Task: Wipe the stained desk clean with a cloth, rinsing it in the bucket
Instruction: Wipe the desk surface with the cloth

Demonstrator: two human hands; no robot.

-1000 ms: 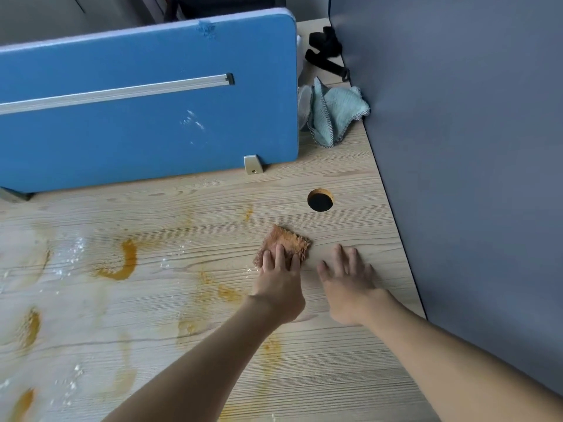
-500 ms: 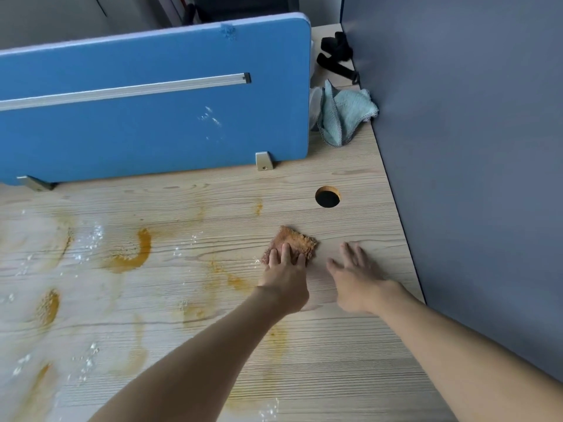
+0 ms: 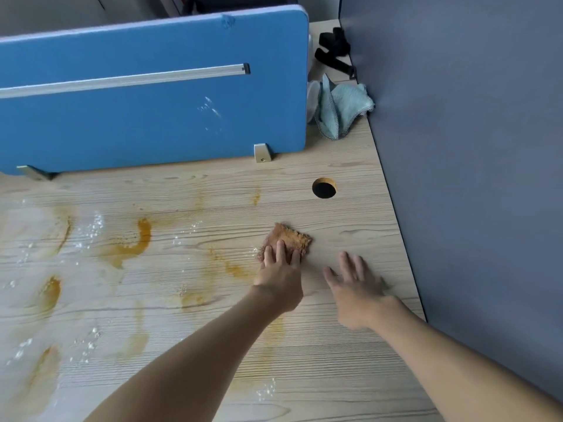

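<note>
Pale wood-grain laminate is spreading out beneath us as the desk (image 3: pixel 350 345), and it is carrying orange-brown smears such as the curved stain (image 3: pixel 143 236) well to the left, with white powdery specks (image 3: pixel 91 229) scattered near it. At the back, a blue fabric divider panel (image 3: pixel 152 117) is standing upright on metal feet, and a grey partition wall (image 3: pixel 472 147) is closing off the right side.

We are reaching our left arm forward from the lower left, and our left hand (image 3: pixel 281 278) is lying palm down, its straight fingers pressing on the near edge of the small, rust-coloured square cloth (image 3: pixel 291 237). That cloth is lying flat on the desk, in front of the round cable hole (image 3: pixel 324 187) and apart from it.

Our right arm is coming in from the lower right. Our right hand (image 3: pixel 358 295) is sitting just beside the left, palm down, fingers straight and spread, holding nothing; it is slightly blurred, so we cannot tell whether the palm is touching the wood.

In the far corner a crumpled teal cloth (image 3: pixel 344 111) is resting against the grey wall, with a black strap (image 3: pixel 333 53) lying behind it.
</note>
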